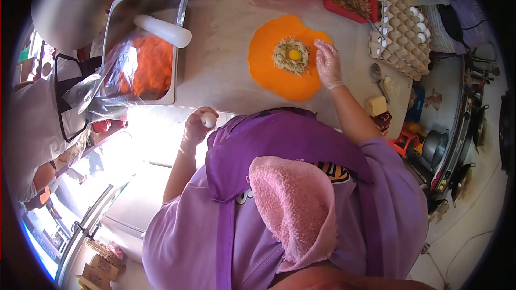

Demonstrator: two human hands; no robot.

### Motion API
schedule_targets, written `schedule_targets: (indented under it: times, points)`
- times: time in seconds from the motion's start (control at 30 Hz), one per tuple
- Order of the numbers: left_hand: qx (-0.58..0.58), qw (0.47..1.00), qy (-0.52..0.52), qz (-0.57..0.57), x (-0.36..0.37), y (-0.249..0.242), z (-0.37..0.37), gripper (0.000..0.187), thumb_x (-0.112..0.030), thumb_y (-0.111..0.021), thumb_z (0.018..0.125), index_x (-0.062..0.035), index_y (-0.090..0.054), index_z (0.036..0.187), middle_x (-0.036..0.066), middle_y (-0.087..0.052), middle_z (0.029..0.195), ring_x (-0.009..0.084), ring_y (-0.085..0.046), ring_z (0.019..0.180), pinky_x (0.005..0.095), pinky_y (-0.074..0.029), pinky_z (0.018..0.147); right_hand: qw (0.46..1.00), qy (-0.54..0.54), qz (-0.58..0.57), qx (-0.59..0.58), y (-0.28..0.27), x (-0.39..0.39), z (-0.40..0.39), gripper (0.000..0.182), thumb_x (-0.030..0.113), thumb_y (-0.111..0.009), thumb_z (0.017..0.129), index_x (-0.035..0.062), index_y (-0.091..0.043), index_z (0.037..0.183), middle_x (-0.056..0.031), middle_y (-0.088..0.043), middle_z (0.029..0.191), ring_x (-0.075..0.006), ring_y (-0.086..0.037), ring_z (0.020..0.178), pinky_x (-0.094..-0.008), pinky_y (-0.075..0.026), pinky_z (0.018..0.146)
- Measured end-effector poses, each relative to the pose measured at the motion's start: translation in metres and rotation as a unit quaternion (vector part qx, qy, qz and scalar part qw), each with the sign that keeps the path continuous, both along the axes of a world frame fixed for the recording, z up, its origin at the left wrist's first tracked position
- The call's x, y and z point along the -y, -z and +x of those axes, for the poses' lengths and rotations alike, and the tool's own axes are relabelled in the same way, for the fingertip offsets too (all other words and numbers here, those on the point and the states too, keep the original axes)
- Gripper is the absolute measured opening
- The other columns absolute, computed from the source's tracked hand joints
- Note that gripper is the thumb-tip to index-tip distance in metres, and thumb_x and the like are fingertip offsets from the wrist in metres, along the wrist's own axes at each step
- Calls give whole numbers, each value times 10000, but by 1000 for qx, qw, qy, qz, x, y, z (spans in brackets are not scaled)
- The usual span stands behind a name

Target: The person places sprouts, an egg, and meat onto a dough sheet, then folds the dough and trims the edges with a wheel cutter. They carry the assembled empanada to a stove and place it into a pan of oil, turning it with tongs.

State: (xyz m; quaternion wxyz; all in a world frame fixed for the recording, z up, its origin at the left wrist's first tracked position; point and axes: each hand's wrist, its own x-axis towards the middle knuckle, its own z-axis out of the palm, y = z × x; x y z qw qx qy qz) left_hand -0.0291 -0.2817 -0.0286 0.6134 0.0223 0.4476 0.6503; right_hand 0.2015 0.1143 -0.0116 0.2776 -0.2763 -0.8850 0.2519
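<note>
Head view: the left hand (pixel 196 129) curls its fingers around a white egg (pixel 208 121), and the right hand (pixel 328 64), loosely open with nothing visibly gripped, is at the edge of the orange sheet (pixel 263 78) on the table (pixel 217 70), where a light touch should keep the yolk (pixel 294 54) whole.

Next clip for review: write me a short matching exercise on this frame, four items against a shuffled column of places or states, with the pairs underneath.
Column one:
1. Left hand
2. Right hand
3. Yolk
4. Egg tray

Column two:
A. On the pale shredded filling
B. White eggs in a few of its hollows
C. Holding a white egg or its shell
D. At the edge of the orange sheet

Right pairs: 1-C, 2-D, 3-A, 4-B.
</note>
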Motion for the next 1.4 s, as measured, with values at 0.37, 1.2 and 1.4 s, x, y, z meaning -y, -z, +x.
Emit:
schedule_targets:
  times: [0.37,1.2,1.4]
  points:
    - [-428,826,148,-337,12,134,18,293,-229,-509,883,-30,-573,1089,39,-585,820,114,-550,670,258,-474,580,996,-1,59,60,26,11,-3,347,7,-513,848,36,-523,1193,-148,-527,1229,-335,-487,1163,-418,-394,989]
    - [-501,816,242,-157,-124,256,63,327,-322,-558,879,-37,-623,1024,112,-654,925,236,-623,904,347,-488,793,991,37,-6,132,23,14,-1,338,62,-519,879,25,-495,1214,-170,-438,1316,-358,-435,1205,-429,-372,1007]
    - [-419,835,250,-255,-40,193,49,341,-345,-550,877,-37,-642,989,111,-662,884,240,-634,868,352,-489,774,996,31,-69,56,25,9,4,382,38,-525,865,42,-470,1243,-157,-443,1304,-352,-430,1202,-424,-379,1003]
